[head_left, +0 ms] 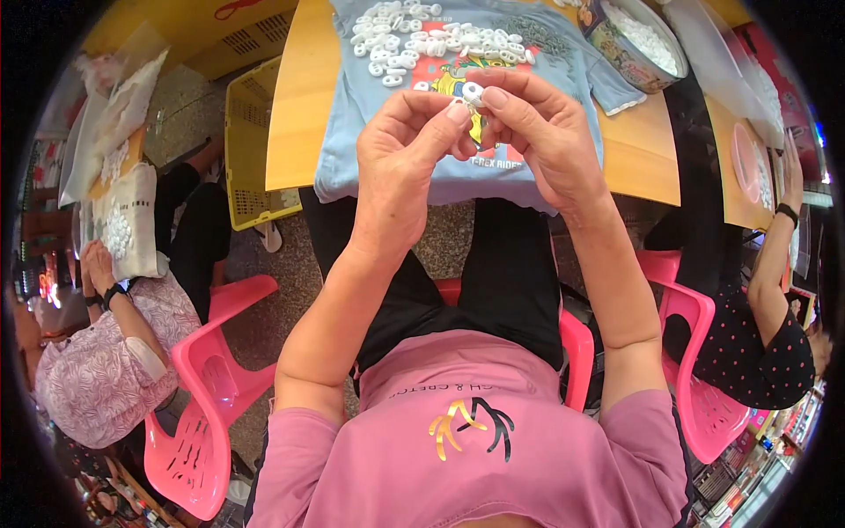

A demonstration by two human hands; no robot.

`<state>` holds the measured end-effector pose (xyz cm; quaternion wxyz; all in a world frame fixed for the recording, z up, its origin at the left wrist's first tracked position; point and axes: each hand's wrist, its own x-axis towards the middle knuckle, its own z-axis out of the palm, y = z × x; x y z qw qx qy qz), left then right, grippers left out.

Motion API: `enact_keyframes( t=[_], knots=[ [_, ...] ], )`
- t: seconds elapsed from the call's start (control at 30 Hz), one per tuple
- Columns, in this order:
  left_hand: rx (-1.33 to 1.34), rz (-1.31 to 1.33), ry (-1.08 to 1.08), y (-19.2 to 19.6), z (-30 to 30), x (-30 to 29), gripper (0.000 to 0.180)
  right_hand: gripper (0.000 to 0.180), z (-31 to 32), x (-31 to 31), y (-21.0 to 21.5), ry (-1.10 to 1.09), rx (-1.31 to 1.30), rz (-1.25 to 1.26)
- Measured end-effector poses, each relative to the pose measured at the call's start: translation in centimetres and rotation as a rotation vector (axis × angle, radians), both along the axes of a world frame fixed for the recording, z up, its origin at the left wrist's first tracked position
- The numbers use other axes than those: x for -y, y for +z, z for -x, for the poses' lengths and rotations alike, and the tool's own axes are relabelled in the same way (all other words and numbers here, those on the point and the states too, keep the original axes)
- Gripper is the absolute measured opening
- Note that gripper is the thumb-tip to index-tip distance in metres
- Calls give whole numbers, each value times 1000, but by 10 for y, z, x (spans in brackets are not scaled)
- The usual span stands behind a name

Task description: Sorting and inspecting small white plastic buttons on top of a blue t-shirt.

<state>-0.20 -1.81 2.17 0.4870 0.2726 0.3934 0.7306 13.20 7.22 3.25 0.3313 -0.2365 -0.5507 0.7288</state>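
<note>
A small white plastic piece with a round hole [473, 91] is pinched between the fingertips of both my hands, above the near part of a blue printed T-shirt [339, 167]. My left hand [398, 145] is closed, its thumb pressed to the fingers at the piece's lower left. From the other side my right hand [544, 123] grips it with thumb and index finger. Whether it is one part or two joined ones, I cannot tell. Beyond my hands, several white two-holed pieces [392, 40] lie heaped on the shirt, with small dark grey pieces [537, 40] to their right.
A round tin [616, 48] full of white pieces stands at the table's [295, 132] far right. Left of the table is a yellow plastic crate [251, 150]. People sit on pink chairs [207, 387] at both sides, white pieces before them.
</note>
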Motion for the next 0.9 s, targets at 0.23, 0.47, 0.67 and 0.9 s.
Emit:
enact_keyframes(
  t=[0.23, 0.47, 0.67, 0.9],
  knots=[
    [28, -32, 73, -1, -5, -1, 15, 24, -3, -3, -7, -173, 98, -328],
    [56, -119, 54, -4, -7, -3, 15, 19, -6, 1, -13, -225, 225, -713],
    [-55, -132, 60, -13, -2, -2, 15, 25, -8, 4, 0, -53, 75, 8],
    [-150, -120, -27, -11, -2, 1, 16, 28, -25, -7, 13, 155, 309, 26]
  ],
)
